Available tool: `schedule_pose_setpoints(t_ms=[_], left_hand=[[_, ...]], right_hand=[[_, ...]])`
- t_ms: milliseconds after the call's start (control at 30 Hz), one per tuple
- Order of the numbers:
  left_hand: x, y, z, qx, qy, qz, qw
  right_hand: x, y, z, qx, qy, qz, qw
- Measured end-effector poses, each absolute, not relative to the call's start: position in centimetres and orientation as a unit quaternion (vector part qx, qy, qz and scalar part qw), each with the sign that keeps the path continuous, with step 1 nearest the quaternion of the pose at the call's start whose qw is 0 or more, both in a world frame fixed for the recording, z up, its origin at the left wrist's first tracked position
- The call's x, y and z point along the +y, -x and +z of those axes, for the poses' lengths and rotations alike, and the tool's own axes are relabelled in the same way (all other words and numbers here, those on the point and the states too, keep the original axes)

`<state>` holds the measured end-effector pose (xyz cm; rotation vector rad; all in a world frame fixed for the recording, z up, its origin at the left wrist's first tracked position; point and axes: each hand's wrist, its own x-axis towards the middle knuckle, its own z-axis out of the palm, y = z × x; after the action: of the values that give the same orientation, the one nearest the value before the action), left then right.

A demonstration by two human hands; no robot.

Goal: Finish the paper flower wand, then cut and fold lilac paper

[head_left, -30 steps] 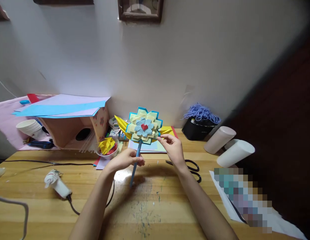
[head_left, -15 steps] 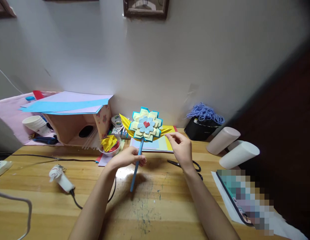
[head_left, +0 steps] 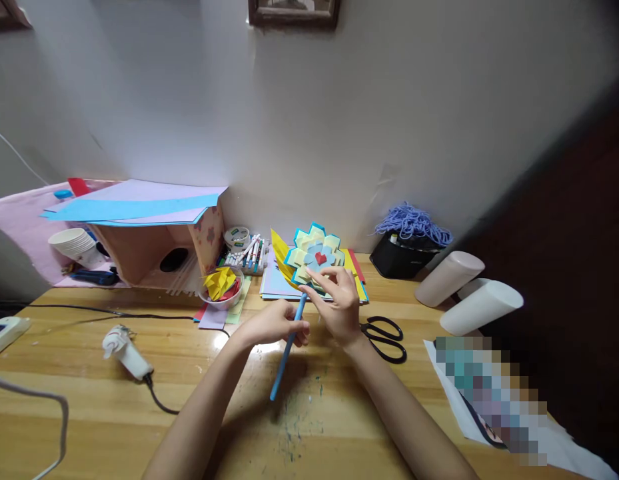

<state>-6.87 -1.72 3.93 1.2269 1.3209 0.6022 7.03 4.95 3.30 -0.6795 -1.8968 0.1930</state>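
Observation:
A paper flower [head_left: 320, 257] with layered cream and blue petals and a red heart at its centre is held above the table, leaning to the right. My left hand [head_left: 276, 323] is closed around its blue stem [head_left: 288, 357], whose lower end sticks out below. My right hand [head_left: 338, 303] is at the base of the flower head, thumb and forefinger bent in over the lower petals and top of the stem. A yellow paper leaf [head_left: 282, 259] shows on the left of the flower. The right leaf is hidden behind the petals and my right hand.
Black scissors [head_left: 386, 339] lie beside my right wrist. Coloured paper sheets [head_left: 269, 288] are behind the flower. To the left are a bowl of paper scraps [head_left: 222, 287], a glue gun [head_left: 129, 357] with its cord, and an open box [head_left: 144, 253]. White rolls [head_left: 482, 308] lie at right.
The flower has shifted right and slightly lower, tilting more. My right hand has moved from the tip of the right leaf inward to the flower's base. The left hand still grips the stem.

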Motion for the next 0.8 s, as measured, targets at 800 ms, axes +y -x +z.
schedule_pose_setpoints(t_ms=[800], left_hand=[[-2.3, 4.9, 4.1, 0.558, -0.55, 0.277, 0.556]], right_hand=[[5.3, -7.2, 1.8, -0.791, 0.246, -0.052, 0.557]])
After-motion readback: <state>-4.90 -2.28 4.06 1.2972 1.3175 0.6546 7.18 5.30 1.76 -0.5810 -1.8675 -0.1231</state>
